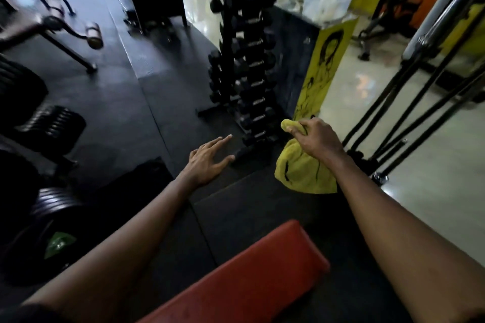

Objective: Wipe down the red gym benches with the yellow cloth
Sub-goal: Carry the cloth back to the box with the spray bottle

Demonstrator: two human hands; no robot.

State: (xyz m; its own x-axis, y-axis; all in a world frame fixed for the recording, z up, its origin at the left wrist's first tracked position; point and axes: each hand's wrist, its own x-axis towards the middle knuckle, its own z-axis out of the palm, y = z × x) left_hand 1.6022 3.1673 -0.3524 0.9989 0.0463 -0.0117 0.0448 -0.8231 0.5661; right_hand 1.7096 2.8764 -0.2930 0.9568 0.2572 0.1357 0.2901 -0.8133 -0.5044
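Observation:
A red padded gym bench (252, 278) runs from the bottom centre up toward the middle, between my two forearms. My right hand (315, 139) is held out above the floor beyond the bench end and grips a bunched yellow cloth (301, 173), which hangs down below the fist. My left hand (207, 160) is stretched out over the black rubber floor with its fingers spread and holds nothing. Neither hand touches the bench.
A tall black dumbbell rack (246, 60) stands straight ahead. Beside it is a yellow-fronted counter (322, 60) with plastic bags on top. Weight plates (34, 118) lie at the left, another bench frame (52, 31) at the far left, and steel machine bars (433, 34) at the right.

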